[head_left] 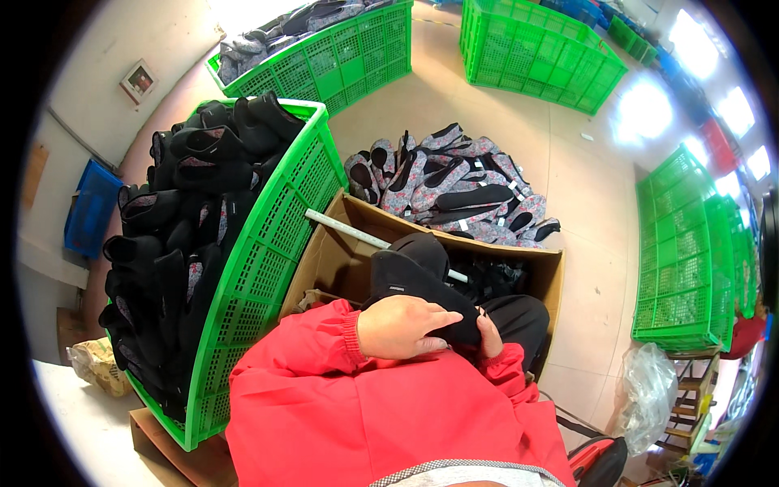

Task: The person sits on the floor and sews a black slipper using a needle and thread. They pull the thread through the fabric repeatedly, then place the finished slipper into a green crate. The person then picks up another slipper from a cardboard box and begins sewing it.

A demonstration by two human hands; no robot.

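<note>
A black soft shoe upper with a small light label lies over my lap. My left hand rests on its near part, index finger stretched out to the right and thumb apart from it. At the upper's right edge, my right hand is closed on it; most of its fingers are hidden behind the fabric. Just beyond is an open cardboard box with a white rod across it and dark items inside. My black-trousered knees partly hide the box's contents.
Left stands a green crate heaped with black uppers. Grey floral uppers lie piled on the floor beyond the box. More green crates stand at far left, far right and right, near a clear plastic bag.
</note>
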